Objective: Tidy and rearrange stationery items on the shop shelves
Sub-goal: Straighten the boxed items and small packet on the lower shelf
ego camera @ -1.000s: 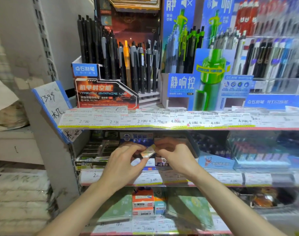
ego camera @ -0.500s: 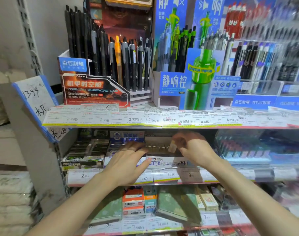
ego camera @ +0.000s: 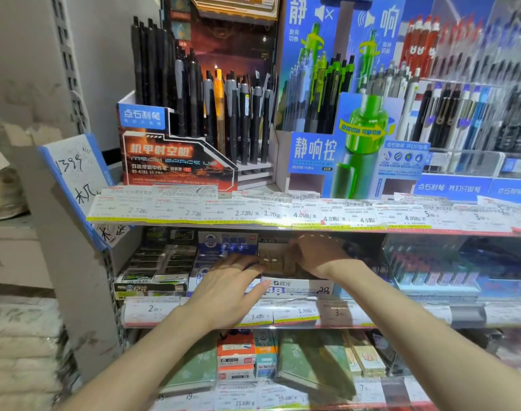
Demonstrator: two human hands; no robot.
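Shop shelving fills the view, with price labels [ego camera: 253, 213] taped along each shelf edge. At far left a handwritten blue-edged card [ego camera: 75, 179] leans against the grey upright. On the top shelf stands an orange-and-black pen display [ego camera: 176, 161] full of dark pens, then a blue-and-green pen display [ego camera: 342, 143], then clear racks of pens [ego camera: 466, 120] that are blurred toward the right.

On the middle shelf, from the left, sit dark flat boxes [ego camera: 152, 271], a blue-and-white box [ego camera: 226, 243], and then the eraser box [ego camera: 297, 287] — white-fronted, marked 4B ERASER, open at the top with rows of small pale erasers [ego camera: 271, 259] showing inside. The left hand [ego camera: 232, 286] lies palm-down with fingers spread flat, resting against the box's left front corner and holding nothing. The right hand [ego camera: 315, 256] reaches over the right side of the open box, fingers curled down among the erasers; motion blur hides whether it has hold of one — I cannot tell. Farther right is a tray of coloured items [ego camera: 431, 271], too blurred to name.

On the bottom shelf lie green notebooks [ego camera: 191, 372], small orange-and-white boxes [ego camera: 235, 354], and further flat packs [ego camera: 366, 360].
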